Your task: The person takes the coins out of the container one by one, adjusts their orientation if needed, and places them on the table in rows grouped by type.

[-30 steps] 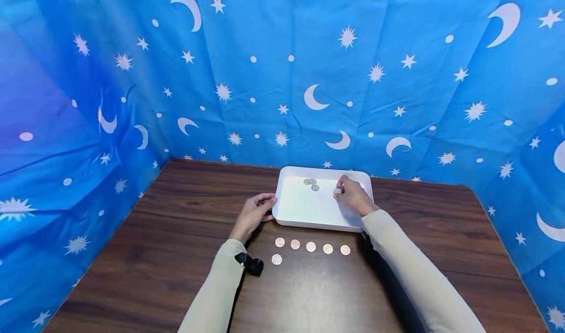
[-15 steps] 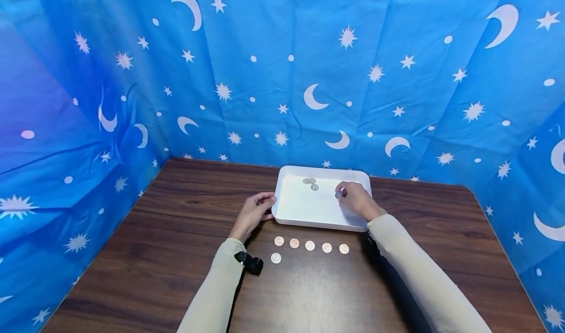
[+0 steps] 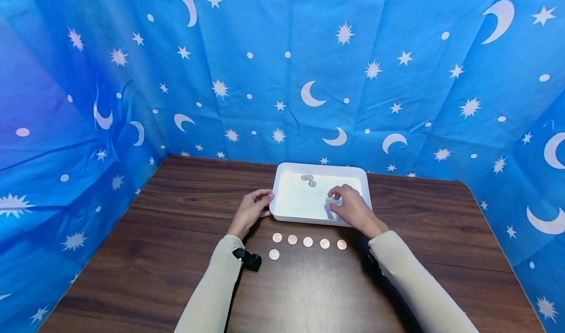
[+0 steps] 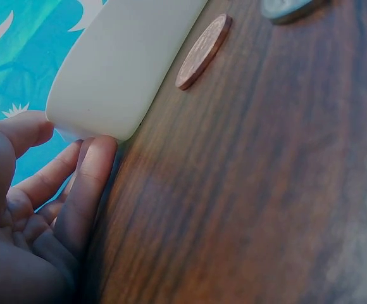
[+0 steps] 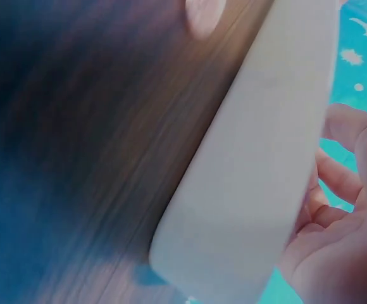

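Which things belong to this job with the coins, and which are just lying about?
Likely part of the job:
tray, held by the left hand
silver coin, pinched by the right hand
three coins, in the tray
five copper coins, in a row
lone silver coin, near the row

Just there, it seems:
table
blue cloth, behind the table
black strap, on the left wrist

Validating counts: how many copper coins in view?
5 copper coins, all in one row on the table in front of the white tray. The right hand may hide more.
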Available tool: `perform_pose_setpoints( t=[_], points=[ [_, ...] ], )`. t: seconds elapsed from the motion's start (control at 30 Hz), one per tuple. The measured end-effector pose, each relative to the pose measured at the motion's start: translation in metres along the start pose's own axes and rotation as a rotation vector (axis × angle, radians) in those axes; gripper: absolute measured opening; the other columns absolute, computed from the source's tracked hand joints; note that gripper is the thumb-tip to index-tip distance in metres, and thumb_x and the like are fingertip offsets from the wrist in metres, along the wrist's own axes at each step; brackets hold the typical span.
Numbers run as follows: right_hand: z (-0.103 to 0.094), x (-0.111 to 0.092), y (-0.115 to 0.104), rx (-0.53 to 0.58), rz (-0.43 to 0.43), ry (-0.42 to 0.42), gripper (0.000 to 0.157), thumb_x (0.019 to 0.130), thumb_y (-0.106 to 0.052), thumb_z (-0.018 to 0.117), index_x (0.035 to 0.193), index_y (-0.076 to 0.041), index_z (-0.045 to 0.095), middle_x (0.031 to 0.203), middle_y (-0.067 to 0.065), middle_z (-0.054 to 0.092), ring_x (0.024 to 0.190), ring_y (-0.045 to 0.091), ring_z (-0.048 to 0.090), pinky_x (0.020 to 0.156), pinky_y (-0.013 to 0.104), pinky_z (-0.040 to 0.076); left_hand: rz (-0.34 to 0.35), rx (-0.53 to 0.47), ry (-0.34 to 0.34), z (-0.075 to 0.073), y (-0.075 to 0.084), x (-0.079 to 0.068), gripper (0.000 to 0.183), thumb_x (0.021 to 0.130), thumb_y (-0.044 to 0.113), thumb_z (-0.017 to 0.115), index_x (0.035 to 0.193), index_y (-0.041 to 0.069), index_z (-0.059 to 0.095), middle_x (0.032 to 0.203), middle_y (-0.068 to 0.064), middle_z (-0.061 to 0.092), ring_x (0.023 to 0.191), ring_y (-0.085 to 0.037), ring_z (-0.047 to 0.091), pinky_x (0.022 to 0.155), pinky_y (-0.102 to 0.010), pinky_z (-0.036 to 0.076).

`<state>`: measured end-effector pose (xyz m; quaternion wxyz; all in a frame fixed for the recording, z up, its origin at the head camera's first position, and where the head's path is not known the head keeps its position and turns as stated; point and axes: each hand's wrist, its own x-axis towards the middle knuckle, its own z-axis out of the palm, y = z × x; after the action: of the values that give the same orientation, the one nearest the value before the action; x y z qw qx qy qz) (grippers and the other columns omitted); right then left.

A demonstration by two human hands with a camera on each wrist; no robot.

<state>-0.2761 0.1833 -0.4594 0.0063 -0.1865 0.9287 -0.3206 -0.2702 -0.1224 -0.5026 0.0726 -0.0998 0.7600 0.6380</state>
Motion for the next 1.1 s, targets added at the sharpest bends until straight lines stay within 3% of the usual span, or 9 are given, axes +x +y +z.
perform_pose_setpoints(
  t=[0.5, 0.87, 1.1],
  points=[
    [0.012, -0.037, -0.045, 0.037, -0.005, 0.052, 0.023, 0.09, -0.01, 0.084, 0.11, -0.004, 0.075, 0.097, 0.008, 0.067, 0.092, 0.026, 0.061, 0.083, 0.044, 0.056, -0.008, 0.004, -0.008, -0.001, 0.002, 0.001, 0.041, 0.106, 0.026, 0.066, 0.14, 0.004, 0.064, 0.131, -0.017, 0.063, 0.11, -0.024, 0.064, 0.077, -0.024, 0.062],
    [0.042, -0.066, -0.069, 0.201, -0.035, 0.099, 0.021, 0.083, 0.0, 0.086, 0.1, -0.006, 0.074, 0.087, 0.004, 0.063, 0.084, 0.022, 0.06, 0.077, 0.034, 0.051, -0.009, 0.0, -0.016, 0.002, 0.0, 0.0, 0.041, 0.106, 0.026, 0.066, 0.14, 0.004, 0.065, 0.132, -0.018, 0.063, 0.11, -0.024, 0.065, 0.078, -0.025, 0.063],
    [0.066, -0.079, -0.081, 0.299, -0.017, 0.038, 0.021, 0.08, -0.001, 0.087, 0.095, -0.007, 0.072, 0.085, 0.002, 0.061, 0.079, 0.019, 0.057, 0.071, 0.026, 0.046, -0.002, -0.002, -0.025, -0.001, 0.002, 0.0, 0.045, 0.107, 0.027, 0.065, 0.143, 0.001, 0.062, 0.135, -0.02, 0.062, 0.11, -0.023, 0.064, 0.08, -0.025, 0.063]
  ],
)
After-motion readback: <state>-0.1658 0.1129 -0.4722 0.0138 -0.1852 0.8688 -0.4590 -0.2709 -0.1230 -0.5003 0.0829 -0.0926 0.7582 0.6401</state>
